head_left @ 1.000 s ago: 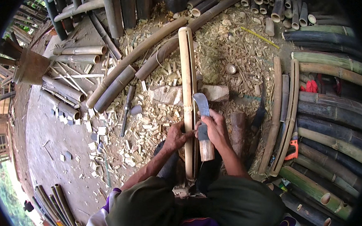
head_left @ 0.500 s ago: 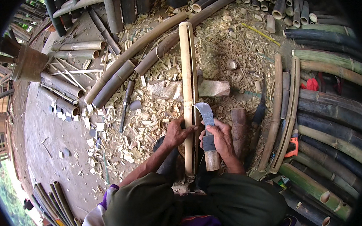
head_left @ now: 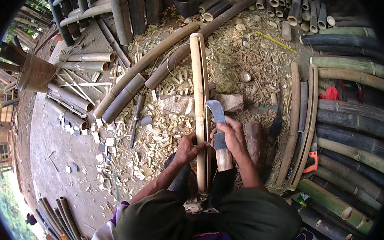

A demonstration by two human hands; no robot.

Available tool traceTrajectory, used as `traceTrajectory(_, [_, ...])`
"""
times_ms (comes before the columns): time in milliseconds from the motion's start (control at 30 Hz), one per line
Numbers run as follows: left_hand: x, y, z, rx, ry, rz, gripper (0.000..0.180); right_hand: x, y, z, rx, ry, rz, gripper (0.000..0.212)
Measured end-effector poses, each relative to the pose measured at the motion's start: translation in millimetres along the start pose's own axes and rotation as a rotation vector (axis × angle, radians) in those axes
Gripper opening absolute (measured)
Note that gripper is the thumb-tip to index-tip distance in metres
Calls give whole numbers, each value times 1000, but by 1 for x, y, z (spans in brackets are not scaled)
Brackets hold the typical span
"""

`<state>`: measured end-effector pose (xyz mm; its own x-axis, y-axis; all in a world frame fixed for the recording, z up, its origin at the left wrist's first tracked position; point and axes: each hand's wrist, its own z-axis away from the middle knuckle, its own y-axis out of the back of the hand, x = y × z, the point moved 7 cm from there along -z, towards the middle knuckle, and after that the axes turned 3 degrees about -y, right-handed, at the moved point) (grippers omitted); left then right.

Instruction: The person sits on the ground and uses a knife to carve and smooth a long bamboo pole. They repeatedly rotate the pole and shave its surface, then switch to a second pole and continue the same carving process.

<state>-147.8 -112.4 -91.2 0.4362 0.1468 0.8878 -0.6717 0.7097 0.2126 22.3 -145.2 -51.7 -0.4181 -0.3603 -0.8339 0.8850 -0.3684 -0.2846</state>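
A pale split bamboo pole (head_left: 198, 84) with a long slot along its right side stands lengthwise in front of me, crossing a wooden block (head_left: 173, 104). My left hand (head_left: 187, 149) is closed around the pole's lower part from the left, thumb across it. In my right hand (head_left: 233, 135) is a billhook (head_left: 218, 112) with a hooked grey blade, a dark wrapped section and a pale wooden handle. Its blade points away from me, close beside the slot. The right fingertips come near the pole; whether they touch it I cannot tell.
Bamboo chips (head_left: 157, 133) litter the ground. Long bamboo poles (head_left: 140, 70) lie beyond to the left. Stacked bamboo (head_left: 354, 110) lines the right side, near an orange-handled saw (head_left: 311, 162). A dark sheathed blade (head_left: 275, 128) and an upright log (head_left: 254, 147) stand right of my hand.
My right hand has moved the billhook a little farther away along the pole. My left hand keeps its grip. The whole view has shifted slightly.
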Motion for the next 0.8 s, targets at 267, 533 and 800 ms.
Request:
traceTrajectory(267, [-14,-1,-3,1,-64,26,47,-30,-1,-65,-10,-10,144,27])
traceTrajectory(533, [-16,0,-2,-29,-67,99,46,-107,-10,-162,5,109,374,27])
traceTrajectory(800, [-11,-4,-5,-81,-57,158,49,-181,-18,-204,-27,72,323,19])
